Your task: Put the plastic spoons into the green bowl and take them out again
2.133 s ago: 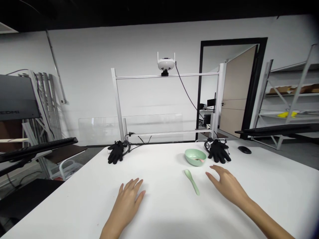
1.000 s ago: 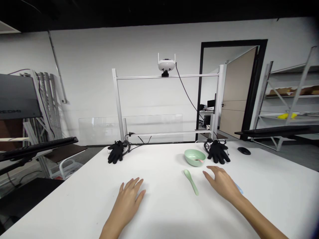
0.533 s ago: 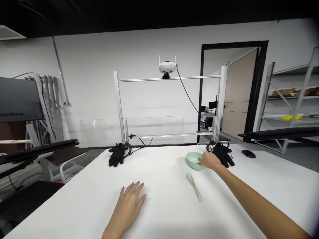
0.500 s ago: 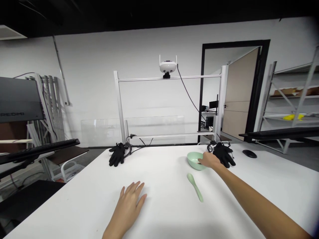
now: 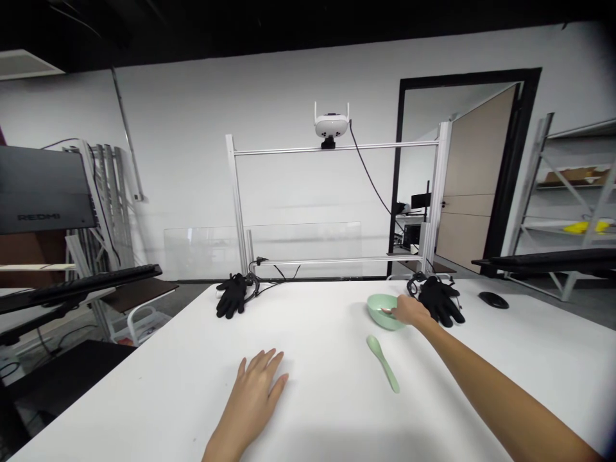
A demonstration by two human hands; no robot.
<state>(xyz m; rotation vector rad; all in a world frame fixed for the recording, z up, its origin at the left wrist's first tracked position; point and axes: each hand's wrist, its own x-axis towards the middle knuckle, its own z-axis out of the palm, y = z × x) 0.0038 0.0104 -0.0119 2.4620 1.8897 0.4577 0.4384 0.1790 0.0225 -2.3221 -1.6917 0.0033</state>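
A pale green bowl (image 5: pixel 380 314) stands upright on the white table (image 5: pixel 317 359), to the right of the middle. My right hand (image 5: pixel 410 310) is closed on the bowl's right rim, the thumb on the inner side and the other fingers hidden. A light green spoon (image 5: pixel 384 364) lies on the table just in front of the bowl, its scoop end toward it. On the left, my left hand (image 5: pixel 255 394) rests palm down over the tabletop with its fingers spread, holding nothing.
Black gloves with cables lie at the back left (image 5: pixel 232 295) and, beside my right hand, at the back right (image 5: pixel 440 300). A black mouse (image 5: pixel 493 299) sits farther right. Behind the table's far edge rises a metal frame (image 5: pixel 289 151) carrying a white device (image 5: pixel 332 126).
The whole view has shifted a little, so things appear farther right. My right hand stays on the bowl's rim, and my left hand and the spoon keep their places.
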